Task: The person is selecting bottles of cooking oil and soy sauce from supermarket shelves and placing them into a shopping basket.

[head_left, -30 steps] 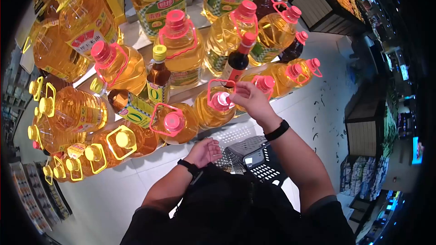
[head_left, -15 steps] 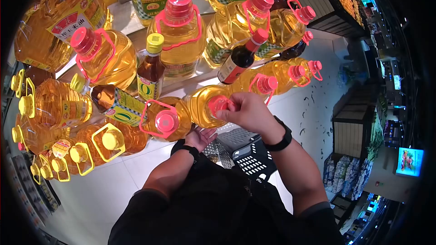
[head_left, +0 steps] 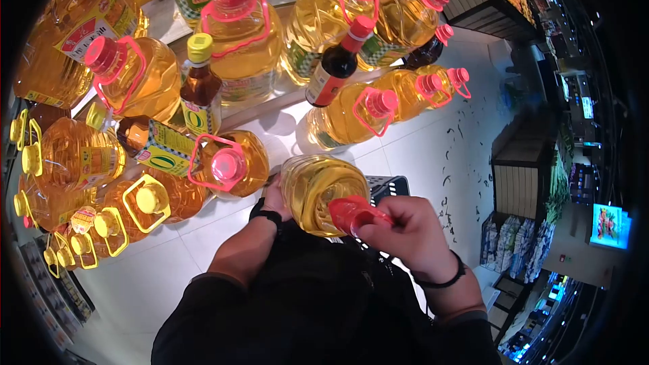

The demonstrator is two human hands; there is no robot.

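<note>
A large clear bottle of golden cooking oil [head_left: 312, 186] is off the shelf, tilted in front of my body with its red cap towards me. My right hand [head_left: 412, 233] is closed round the red handle at its neck. My left hand [head_left: 276, 201] is against the bottle's left side; its fingers are hidden behind the bottle. To the left stands another oil bottle [head_left: 245, 162] with a pink-red cap and handle. Beyond the held bottle is a row of red-capped oil bottles [head_left: 345, 115].
A dark sauce bottle [head_left: 332, 74] and a yellow-capped bottle [head_left: 201, 91] stand on the shelf, and another bottle [head_left: 159, 145] leans there. Yellow-capped oil jugs [head_left: 145, 206] crowd the left. Below the held bottle is a dark cart or basket [head_left: 391, 186], partly hidden.
The right hand has drawn the oil bottle out of its row towards my body, leaving a gap. The left hand, palm open before, now meets the bottle's side.
</note>
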